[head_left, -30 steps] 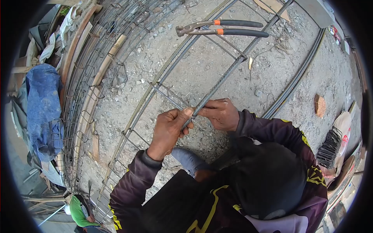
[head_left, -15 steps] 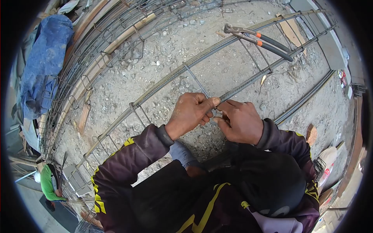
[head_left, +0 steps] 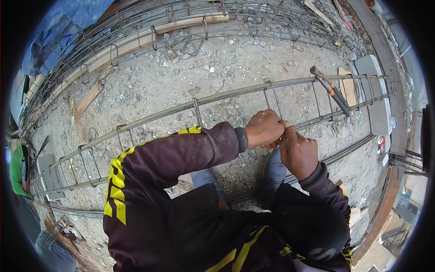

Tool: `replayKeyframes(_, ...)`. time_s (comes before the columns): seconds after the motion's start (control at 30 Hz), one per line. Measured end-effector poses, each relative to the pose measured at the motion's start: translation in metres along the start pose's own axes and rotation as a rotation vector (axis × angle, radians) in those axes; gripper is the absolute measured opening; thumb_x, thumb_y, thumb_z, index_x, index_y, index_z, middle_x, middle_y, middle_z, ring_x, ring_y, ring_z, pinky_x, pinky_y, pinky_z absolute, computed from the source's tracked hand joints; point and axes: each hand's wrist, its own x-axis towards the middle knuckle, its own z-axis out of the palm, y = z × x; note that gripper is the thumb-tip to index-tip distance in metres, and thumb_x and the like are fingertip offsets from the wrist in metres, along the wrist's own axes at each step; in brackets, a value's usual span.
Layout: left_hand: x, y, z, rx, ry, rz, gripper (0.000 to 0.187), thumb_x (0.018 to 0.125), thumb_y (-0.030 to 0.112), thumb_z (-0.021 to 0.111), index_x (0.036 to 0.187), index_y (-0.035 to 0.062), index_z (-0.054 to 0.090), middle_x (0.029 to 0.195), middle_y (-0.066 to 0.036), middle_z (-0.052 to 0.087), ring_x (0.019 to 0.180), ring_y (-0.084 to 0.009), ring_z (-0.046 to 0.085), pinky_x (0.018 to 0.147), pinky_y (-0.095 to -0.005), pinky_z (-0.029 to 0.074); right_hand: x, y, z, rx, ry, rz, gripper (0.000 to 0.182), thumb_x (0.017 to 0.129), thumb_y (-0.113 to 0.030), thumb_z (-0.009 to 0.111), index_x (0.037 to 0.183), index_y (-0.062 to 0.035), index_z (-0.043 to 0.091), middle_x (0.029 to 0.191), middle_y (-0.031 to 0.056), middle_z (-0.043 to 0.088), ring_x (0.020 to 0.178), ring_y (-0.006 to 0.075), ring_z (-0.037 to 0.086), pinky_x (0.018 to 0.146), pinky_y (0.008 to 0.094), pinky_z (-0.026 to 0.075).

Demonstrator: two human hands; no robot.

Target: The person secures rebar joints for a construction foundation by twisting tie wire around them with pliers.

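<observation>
A long, narrow rebar cage (head_left: 235, 94) crosses in front of me, its bars joined by square stirrups (head_left: 275, 100). My left hand (head_left: 265, 128) is closed in a pinch at the near bar, where a stirrup meets it. Beside it, fingertips nearly touching, my right hand (head_left: 299, 152) is also closed. Whatever lies between the fingers is too small and hidden to make out. To the right, pincers (head_left: 336, 96) with black and orange handles rest across the cage bars.
More rebar cages (head_left: 181, 20) are piled at the back, with a wooden strip (head_left: 131, 51) among them. A blue tarp (head_left: 56, 41) lies back left. At far left is a person in green (head_left: 18, 170). Loose bars (head_left: 349, 152) lie on the gravel ground near my right side.
My view has turned, so the cage lies flatter and the pincers appear farther right. Both hands stay together at the near bar, now farther right in view, with the left arm more extended.
</observation>
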Motion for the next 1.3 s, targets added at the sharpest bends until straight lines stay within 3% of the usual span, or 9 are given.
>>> replayKeyframes(0.2,0.000,-0.016,-0.004,-0.199,-0.052,-0.010,0.041,0.097,0.030,0.062,0.098,-0.0104,0.068,0.087,-0.018,0.070,0.077,-0.0217,0.071,0.068,-0.0328,0.062,0.000,0.003,0.006,0.442,0.063,0.176,0.008,0.086,-0.003,0.060,0.089,-0.0018,0.053,0.065,0.0180,0.063,0.056,0.0372,0.064,0.050,0.0433,0.048)
replayKeyframes(0.43,0.001,-0.029,0.000,-0.273,-0.036,0.048,0.036,0.093,0.025,0.069,0.097,-0.0099,0.068,0.085,-0.015,0.069,0.075,-0.0187,0.070,0.067,-0.0281,0.060,-0.010,0.002,0.008,0.898,-0.007,0.530,0.007,0.088,-0.004,0.062,0.091,0.0015,0.059,0.067,0.0173,0.065,0.055,0.0283,0.065,0.053,0.0361,0.048)
replayKeyframes(0.47,-0.001,-0.027,0.000,-0.255,-0.022,0.056,0.035,0.093,0.025,0.070,0.096,-0.0099,0.068,0.084,-0.015,0.069,0.073,-0.0188,0.070,0.066,-0.0284,0.060,-0.016,0.008,0.003,0.662,-0.085,0.456,0.008,0.089,-0.006,0.065,0.094,-0.0005,0.062,0.072,0.0148,0.067,0.056,0.0295,0.065,0.053,0.0372,0.050)
replayKeyframes(0.57,-0.003,-0.023,0.001,-0.204,0.013,0.082,0.035,0.092,0.024,0.070,0.094,-0.0102,0.068,0.082,-0.016,0.069,0.069,-0.0194,0.070,0.062,-0.0291,0.060,-0.019,0.005,-0.013,0.135,0.042,0.109,0.010,0.089,-0.010,0.066,0.095,-0.0030,0.062,0.074,0.0123,0.065,0.059,0.0308,0.065,0.053,0.0404,0.051)
replayKeyframes(0.6,-0.004,-0.023,0.002,-0.189,0.023,0.090,0.035,0.092,0.024,0.070,0.093,-0.0104,0.068,0.081,-0.016,0.070,0.067,-0.0197,0.070,0.060,-0.0294,0.059,-0.022,0.001,-0.020,0.012,-0.050,0.136,0.009,0.088,-0.013,0.066,0.092,-0.0063,0.061,0.077,0.0094,0.061,0.064,0.0299,0.066,0.054,0.0428,0.050)
replayKeyframes(0.73,-0.002,-0.023,0.005,-0.117,0.044,0.089,0.033,0.093,0.023,0.068,0.090,-0.0103,0.068,0.078,-0.015,0.070,0.066,-0.0185,0.070,0.059,-0.0296,0.059,-0.014,0.006,-0.031,-0.216,-0.096,-0.146,0.008,0.081,-0.009,0.064,0.085,-0.0078,0.057,0.079,0.0067,0.053,0.073,0.0230,0.063,0.058,0.0384,0.049)
replayKeyframes(0.87,0.002,-0.026,0.006,0.007,0.087,0.147,0.031,0.094,0.021,0.066,0.087,-0.0091,0.069,0.075,-0.014,0.070,0.065,-0.0173,0.070,0.058,-0.0295,0.058,0.014,0.018,-0.037,-0.268,-0.086,-0.575,0.010,0.078,-0.009,0.063,0.083,-0.0049,0.056,0.076,0.0052,0.050,0.070,0.0191,0.056,0.063,0.0340,0.043)
replayKeyframes(0.97,0.001,-0.026,0.006,-0.005,0.081,0.143,0.031,0.095,0.020,0.065,0.085,-0.0087,0.069,0.074,-0.014,0.070,0.064,-0.0172,0.069,0.056,-0.0296,0.058,0.030,0.028,-0.039,-0.295,-0.100,-0.752,0.012,0.078,-0.011,0.064,0.087,-0.0046,0.058,0.077,0.0046,0.051,0.072,0.0178,0.057,0.065,0.0342,0.044)
replayKeyframes(1.3,-0.003,-0.023,0.002,-0.083,0.037,0.124,0.028,0.095,0.015,0.062,0.085,-0.0106,0.068,0.072,-0.015,0.069,0.062,-0.0173,0.068,0.055,-0.0294,0.057,0.056,0.041,-0.051,-0.123,-0.154,-0.930,0.019,0.073,-0.007,0.070,0.092,-0.0044,0.067,0.080,0.0028,0.058,0.073,0.0178,0.060,0.072,0.0336,0.049)
